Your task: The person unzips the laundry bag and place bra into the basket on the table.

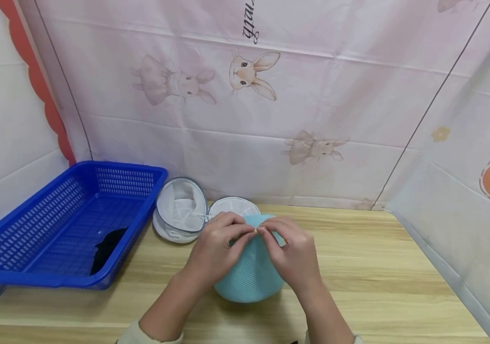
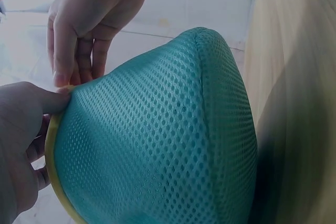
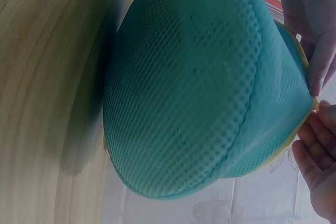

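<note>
A teal mesh laundry bag [image 1: 249, 284] with yellow edging [image 2: 49, 150] is held up in front of the person, just above the wooden table. Thumb and forefinger of the left hand [image 1: 217, 243] pinch the edging at its top. Right beside them, the right hand [image 1: 294, 251] pinches the same spot, fingertips nearly meeting. Between the two hands a small yellowish bit [image 3: 315, 104] of the edge shows. Below the pinch the bag flares out to a wide, rounded bottom. Its inside is mostly hidden.
Left on the table [image 1: 369, 267] stands a blue plastic basket [image 1: 51, 282] with a black cloth [image 1: 108, 249] inside. Beside it, near the back wall, lies a white mesh bag [image 1: 178, 234] with dark blue trim, its round lid [image 1: 234, 205] folded open behind the hands.
</note>
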`<state>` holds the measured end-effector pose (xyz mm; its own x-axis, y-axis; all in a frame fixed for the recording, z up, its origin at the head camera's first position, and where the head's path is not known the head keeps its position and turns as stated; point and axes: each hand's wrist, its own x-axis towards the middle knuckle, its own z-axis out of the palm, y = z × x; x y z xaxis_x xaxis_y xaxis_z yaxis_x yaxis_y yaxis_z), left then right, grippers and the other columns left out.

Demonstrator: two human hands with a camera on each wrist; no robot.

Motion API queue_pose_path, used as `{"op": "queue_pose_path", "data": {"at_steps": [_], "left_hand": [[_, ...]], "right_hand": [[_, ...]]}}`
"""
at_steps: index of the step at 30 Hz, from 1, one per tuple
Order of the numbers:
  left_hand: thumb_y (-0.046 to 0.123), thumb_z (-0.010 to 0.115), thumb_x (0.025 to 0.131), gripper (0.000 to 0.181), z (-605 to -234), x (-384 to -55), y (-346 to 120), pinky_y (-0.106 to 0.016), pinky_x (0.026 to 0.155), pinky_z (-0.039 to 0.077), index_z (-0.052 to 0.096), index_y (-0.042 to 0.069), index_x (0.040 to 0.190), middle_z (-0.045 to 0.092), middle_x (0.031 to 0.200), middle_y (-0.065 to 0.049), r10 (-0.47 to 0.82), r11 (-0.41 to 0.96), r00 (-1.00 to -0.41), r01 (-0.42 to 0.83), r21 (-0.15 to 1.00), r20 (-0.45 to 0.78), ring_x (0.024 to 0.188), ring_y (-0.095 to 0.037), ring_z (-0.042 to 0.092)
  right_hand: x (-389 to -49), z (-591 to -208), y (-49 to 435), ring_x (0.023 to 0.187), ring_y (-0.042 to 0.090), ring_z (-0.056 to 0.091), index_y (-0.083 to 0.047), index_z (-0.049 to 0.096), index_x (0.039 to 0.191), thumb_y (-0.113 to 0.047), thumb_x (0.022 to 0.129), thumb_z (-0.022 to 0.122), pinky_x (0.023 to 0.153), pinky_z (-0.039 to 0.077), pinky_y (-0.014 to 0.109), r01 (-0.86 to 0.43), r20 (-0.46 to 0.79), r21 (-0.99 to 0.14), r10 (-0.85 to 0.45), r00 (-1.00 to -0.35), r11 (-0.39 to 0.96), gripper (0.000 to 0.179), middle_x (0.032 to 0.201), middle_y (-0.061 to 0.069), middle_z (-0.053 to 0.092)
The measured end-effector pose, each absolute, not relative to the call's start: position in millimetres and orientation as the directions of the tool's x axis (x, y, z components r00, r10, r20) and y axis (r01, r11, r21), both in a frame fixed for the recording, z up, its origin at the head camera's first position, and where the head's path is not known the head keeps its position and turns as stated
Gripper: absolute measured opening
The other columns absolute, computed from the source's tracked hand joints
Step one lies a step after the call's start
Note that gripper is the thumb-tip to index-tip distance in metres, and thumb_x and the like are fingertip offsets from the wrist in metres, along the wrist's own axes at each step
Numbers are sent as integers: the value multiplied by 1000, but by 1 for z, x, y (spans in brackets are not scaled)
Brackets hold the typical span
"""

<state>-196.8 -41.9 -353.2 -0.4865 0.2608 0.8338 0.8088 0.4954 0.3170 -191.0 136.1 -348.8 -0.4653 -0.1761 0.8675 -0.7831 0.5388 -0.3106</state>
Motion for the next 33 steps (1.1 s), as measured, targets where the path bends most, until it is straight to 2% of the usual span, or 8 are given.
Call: {"op": "queue_pose_path", "data": {"at_steps": [6, 13, 17, 23, 28, 33], "left_hand": [[6, 82, 78, 9, -352, -199, -47, -22, 70, 50, 78, 7, 87, 67, 87, 1, 242, 508, -502, 795, 332, 830, 82, -12, 59], [6, 82, 78, 10, -350, -200, -52, -25, 69, 51, 78, 7, 87, 66, 87, 0, 230, 512, -504, 790, 337, 832, 82, -13, 60], [6, 82, 78, 12, -350, -200, -52, -24, 69, 50, 79, 7, 89, 66, 88, 0, 235, 512, -503, 791, 334, 832, 82, -12, 59], [6, 83, 77, 12, -352, -200, -49, -23, 69, 49, 79, 6, 89, 66, 88, 1, 243, 507, -479, 804, 311, 843, 81, -13, 58], [7, 82, 78, 12, -355, -200, -43, -23, 69, 49, 79, 7, 90, 67, 88, 1, 265, 493, -446, 825, 277, 855, 80, -13, 58], [8, 82, 79, 13, -357, -198, -39, -24, 71, 50, 78, 7, 91, 66, 87, 2, 273, 501, -450, 821, 273, 850, 81, -12, 58]], "right_hand": [[-193, -348, 143, 83, 18, 71, -4, 75, 85, -6, 83, 77, 77, 57, 20, -748, 854, -343, -143, -501, 569, 4, 84, 4, 73], [-195, -348, 145, 82, 16, 71, -6, 75, 86, -3, 80, 78, 74, 58, 23, -743, 867, -327, -128, -482, 584, 7, 85, 3, 74], [-192, -347, 144, 83, 19, 71, -6, 75, 85, -5, 81, 78, 77, 57, 21, -738, 855, -343, -131, -501, 581, 5, 85, 4, 73], [-190, -347, 139, 82, 19, 70, -6, 75, 84, -3, 81, 78, 76, 56, 22, -757, 862, -334, -142, -486, 561, 5, 84, 4, 73], [-191, -349, 134, 81, 19, 69, -5, 74, 82, -2, 81, 77, 75, 57, 25, -789, 878, -300, -167, -448, 535, 5, 81, 2, 72], [-191, -350, 131, 81, 18, 69, -5, 74, 81, -3, 80, 78, 76, 57, 26, -796, 883, -283, -179, -434, 535, 4, 80, 1, 72]]}}
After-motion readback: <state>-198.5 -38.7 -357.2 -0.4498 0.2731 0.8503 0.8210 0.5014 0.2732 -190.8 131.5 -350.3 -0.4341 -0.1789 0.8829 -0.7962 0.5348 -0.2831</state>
